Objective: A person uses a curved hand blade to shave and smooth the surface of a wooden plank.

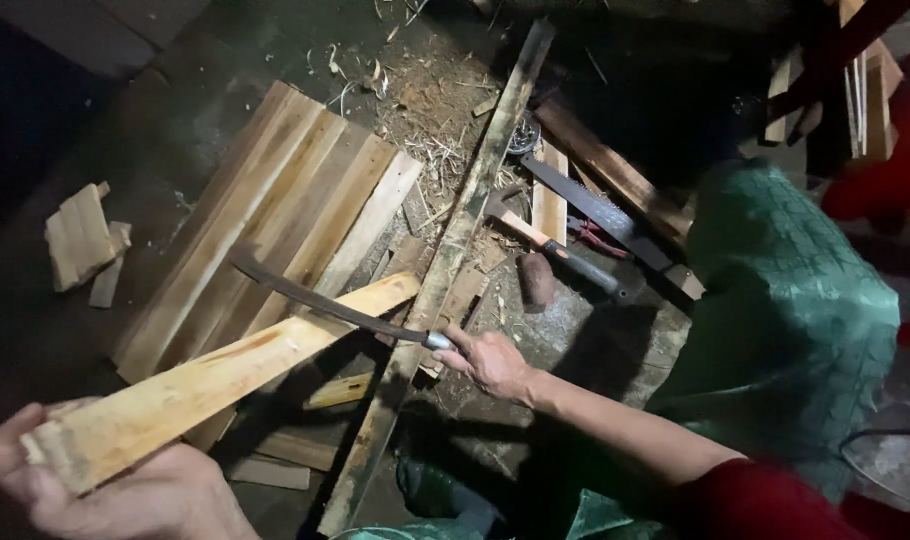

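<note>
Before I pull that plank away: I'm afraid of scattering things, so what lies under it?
Under the held plank lie flat boards side by side, with a smaller scrap in its shadow. The left hand holds its near end; the floor directly beneath is covered and dark.

Two hands are showing: the left hand (pixel 125 490) at seven o'clock, the right hand (pixel 490 362) near centre. One curved blade (pixel 325 300), one held plank (pixel 215 375), one hammer (pixel 560 250), one long batten (pixel 445 260) are lying about.

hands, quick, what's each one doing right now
Left hand: closed on the near end of a wooden plank.
Right hand: closed on the handle of a long curved blade.
</note>
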